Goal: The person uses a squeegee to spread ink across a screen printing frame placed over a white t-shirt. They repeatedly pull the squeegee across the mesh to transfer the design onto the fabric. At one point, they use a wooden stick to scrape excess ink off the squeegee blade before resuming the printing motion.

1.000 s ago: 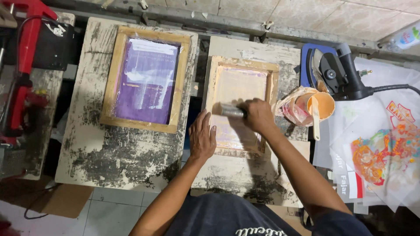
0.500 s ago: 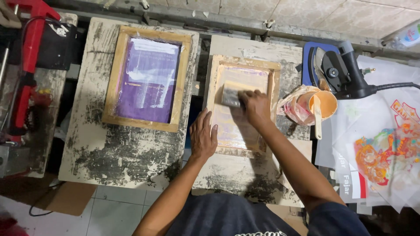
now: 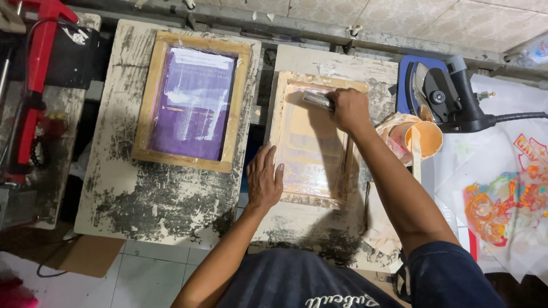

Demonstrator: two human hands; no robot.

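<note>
Squeegee (image 3: 317,101): stiff, light, likely ink-slick; right hand (image 3: 349,109) fingers clamped on its grip, at far end of wooden screen frame (image 3: 278,131). Left hand (image 3: 264,178) fingers together, flat, pinning frame's near-left corner.

Dark navy short-sleeved T-shirt, white script lettering on chest; bare forearms, no gloves

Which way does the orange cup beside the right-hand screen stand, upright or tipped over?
Upright: the orange cup shows its open mouth to the camera, and a flat stick leans across its rim.
</note>
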